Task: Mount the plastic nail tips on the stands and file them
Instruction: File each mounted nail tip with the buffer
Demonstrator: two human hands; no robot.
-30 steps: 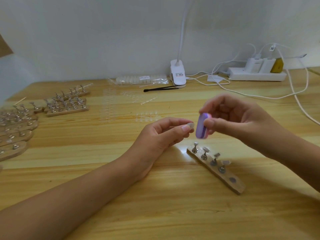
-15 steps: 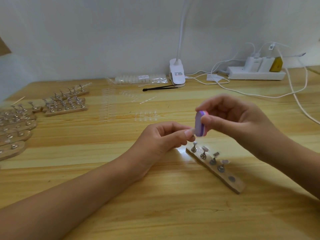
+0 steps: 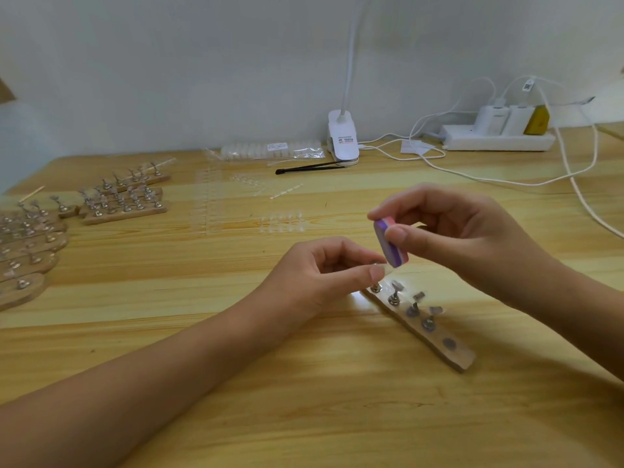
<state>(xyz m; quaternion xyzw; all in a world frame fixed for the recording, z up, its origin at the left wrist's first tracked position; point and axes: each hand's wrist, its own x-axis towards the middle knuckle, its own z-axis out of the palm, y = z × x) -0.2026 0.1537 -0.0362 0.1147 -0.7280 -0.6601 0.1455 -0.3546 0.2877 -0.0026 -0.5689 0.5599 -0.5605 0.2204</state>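
Note:
My right hand (image 3: pixel 466 234) pinches a small purple and pink filing block (image 3: pixel 390 240) between thumb and fingers. Just below and left of it, my left hand (image 3: pixel 324 271) pinches a clear nail tip (image 3: pixel 388 269) at its fingertips; the block's lower end touches that tip. Under both hands a wooden stand strip (image 3: pixel 439 339) lies slanted on the table, with several small metal holders (image 3: pixel 393 298) on it, some carrying clear tips.
More wooden strips with holders (image 3: pixel 125 204) lie at the left, and sheets of clear nail tips (image 3: pixel 243 204) in the middle. At the back are a bagged pack of tips (image 3: pixel 270 149), black tweezers (image 3: pixel 310 167), a lamp clamp (image 3: pixel 344 138), and a power strip (image 3: pixel 499 140) with cables.
My left hand has dropped lower toward the strip's near end with the tip. The filing block has tilted and come down onto the tip.

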